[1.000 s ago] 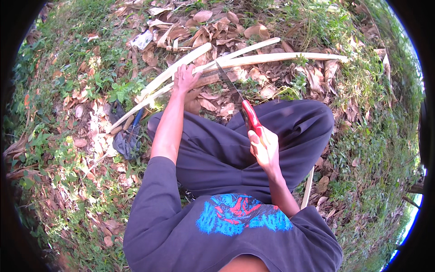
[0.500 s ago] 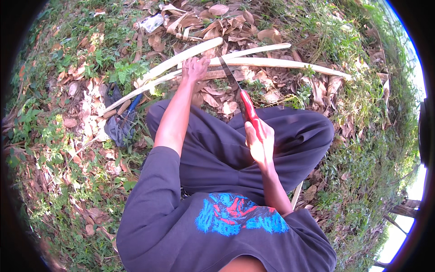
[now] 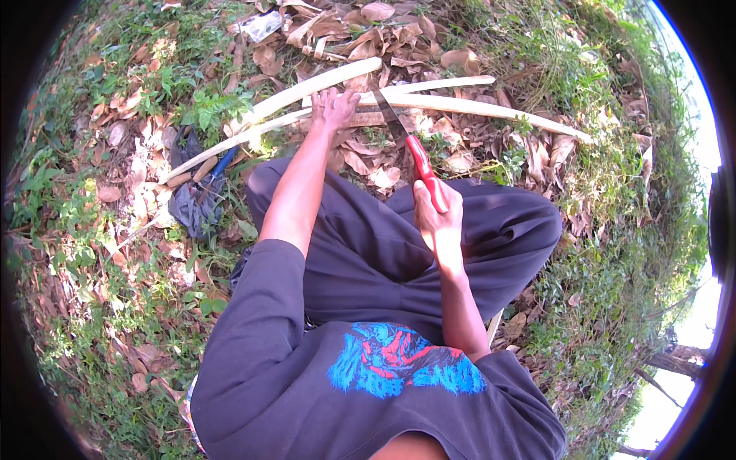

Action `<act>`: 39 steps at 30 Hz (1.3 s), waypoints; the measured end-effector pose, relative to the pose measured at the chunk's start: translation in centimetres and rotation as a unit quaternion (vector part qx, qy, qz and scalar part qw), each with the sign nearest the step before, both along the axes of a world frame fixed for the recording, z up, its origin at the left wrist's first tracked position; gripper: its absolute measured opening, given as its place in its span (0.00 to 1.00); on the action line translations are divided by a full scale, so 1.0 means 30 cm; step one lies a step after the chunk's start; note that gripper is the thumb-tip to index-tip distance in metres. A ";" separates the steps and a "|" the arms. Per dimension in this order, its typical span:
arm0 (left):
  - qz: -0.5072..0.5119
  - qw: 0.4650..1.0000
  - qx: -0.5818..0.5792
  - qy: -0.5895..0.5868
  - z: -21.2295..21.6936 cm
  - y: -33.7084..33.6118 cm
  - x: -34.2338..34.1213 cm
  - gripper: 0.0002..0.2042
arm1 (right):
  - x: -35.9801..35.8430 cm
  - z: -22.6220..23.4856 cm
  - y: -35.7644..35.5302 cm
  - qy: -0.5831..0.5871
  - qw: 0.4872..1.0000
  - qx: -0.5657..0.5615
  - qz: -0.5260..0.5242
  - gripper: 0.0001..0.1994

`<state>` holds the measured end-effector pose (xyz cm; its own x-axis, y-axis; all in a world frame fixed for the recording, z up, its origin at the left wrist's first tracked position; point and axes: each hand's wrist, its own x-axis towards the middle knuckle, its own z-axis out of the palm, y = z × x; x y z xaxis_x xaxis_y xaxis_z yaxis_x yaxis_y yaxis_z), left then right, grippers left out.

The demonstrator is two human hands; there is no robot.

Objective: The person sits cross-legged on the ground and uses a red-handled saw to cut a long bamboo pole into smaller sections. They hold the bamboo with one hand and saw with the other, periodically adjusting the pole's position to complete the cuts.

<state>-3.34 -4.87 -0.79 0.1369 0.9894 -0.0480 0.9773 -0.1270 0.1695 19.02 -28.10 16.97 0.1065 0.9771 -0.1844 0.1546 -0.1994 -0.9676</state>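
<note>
My right hand [image 3: 439, 218] is closed around the red handle of a handsaw [image 3: 420, 159], above my crossed legs. Its dark blade slants away to the left, the far end lying across the pale peeled sticks in front of me. My left hand [image 3: 335, 110] lies with fingers stretched and spread over the sticks, just left of the blade, pressing down on them. A long curved stick [image 3: 491, 110] runs out to the right. A thicker stick [image 3: 307, 90] slants down to the left beyond my left hand. Whether the blade's teeth have bitten into the wood cannot be made out.
A dark plastic bag [image 3: 195, 205] with a blue-handled tool [image 3: 225, 162] lies left of my knee. Dry leaves [image 3: 356, 162] and green plants cover the ground. A clear plastic scrap [image 3: 262, 27] sits at the far side. Another pale stick [image 3: 495, 326] shows by my right elbow.
My right hand and the saw handle have moved a little forward, away from my body. My left hand stays on the sticks, nearly in the same place.
</note>
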 end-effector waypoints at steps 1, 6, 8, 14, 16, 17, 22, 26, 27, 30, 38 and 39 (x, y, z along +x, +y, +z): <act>0.000 1.000 -0.028 -0.002 0.010 0.001 0.005 0.25 | 0.005 -0.004 0.010 0.023 1.000 0.006 0.002 0.14; 0.000 1.000 -0.005 0.005 0.012 -0.016 -0.002 0.25 | -0.015 0.063 -0.018 -0.013 1.000 0.010 -0.006 0.12; 0.001 1.000 -0.009 0.011 -0.004 -0.023 -0.012 0.25 | -0.034 0.114 -0.038 -0.027 1.000 0.000 -0.014 0.12; -0.007 0.999 -0.041 -0.003 0.036 -0.014 0.005 0.26 | -0.035 0.007 0.028 -0.071 0.995 0.066 0.000 0.13; 0.001 0.999 -0.048 -0.012 0.042 -0.019 0.002 0.26 | -0.041 0.022 0.031 -0.082 0.992 0.093 0.009 0.13; 0.005 0.999 -0.052 -0.017 0.044 -0.023 0.002 0.26 | -0.046 0.045 0.017 -0.079 0.994 0.080 0.012 0.13; 0.009 0.998 -0.048 -0.024 0.028 -0.014 0.003 0.25 | -0.043 0.097 -0.050 -0.019 1.000 -0.014 0.002 0.14; 0.020 0.999 -0.032 -0.021 0.015 -0.015 0.001 0.24 | -0.038 0.075 0.018 -0.070 0.996 0.050 0.010 0.13; 0.017 0.999 -0.040 -0.024 0.024 -0.014 0.009 0.25 | -0.035 0.059 0.039 -0.084 0.995 0.051 0.005 0.13; 0.009 0.998 -0.055 -0.024 0.042 -0.013 0.012 0.25 | -0.042 0.028 0.069 -0.100 0.993 0.064 0.003 0.12; 0.010 0.999 -0.033 -0.021 0.025 -0.015 0.004 0.25 | -0.058 0.078 -0.046 -0.066 0.997 0.030 0.010 0.11; 0.011 0.999 -0.041 -0.013 0.038 -0.016 0.005 0.25 | -0.066 0.075 -0.027 -0.071 0.996 0.045 0.010 0.11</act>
<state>-3.18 -5.36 0.35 0.1167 0.9852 -0.1256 0.9748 -0.0894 0.2044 17.05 -28.92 19.20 0.1064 0.9911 -0.0803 0.2937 -0.1085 -0.9497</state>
